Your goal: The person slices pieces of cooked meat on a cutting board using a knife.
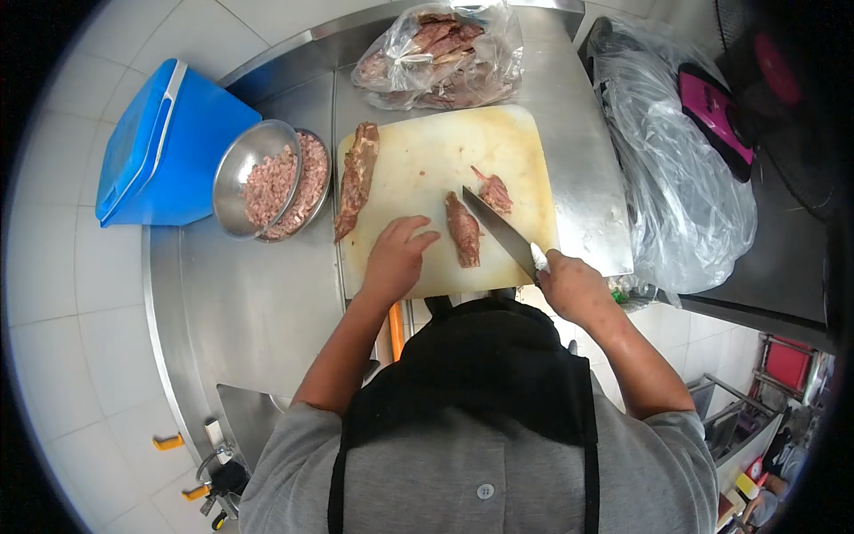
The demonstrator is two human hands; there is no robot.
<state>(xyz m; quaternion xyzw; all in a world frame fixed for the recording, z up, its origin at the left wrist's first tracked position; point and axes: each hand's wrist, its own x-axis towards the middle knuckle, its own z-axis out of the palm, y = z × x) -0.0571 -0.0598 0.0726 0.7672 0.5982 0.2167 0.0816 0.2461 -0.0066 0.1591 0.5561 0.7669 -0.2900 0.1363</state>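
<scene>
My right hand (572, 283) grips a kitchen knife (500, 227) by its handle, its blade slanting up and left over the cutting board (418, 160). Just left of the blade lies a piece of meat (463, 231). A smaller meat scrap (495, 192) rests beyond the blade, near the board's right side. My left hand (400, 258) is over the board's left part with its fingers apart, holding nothing and away from the meat piece. Along the board's left edge is a longer strip of meat (357, 178).
Two metal bowls (233, 169) of diced meat overlap on the steel counter at left, beside a blue cooler (142, 151). Behind the board sits a clear plastic bag of meat (445, 58). Clear plastic sheeting (672, 169) covers something at right, near a pink-and-black object (714, 116).
</scene>
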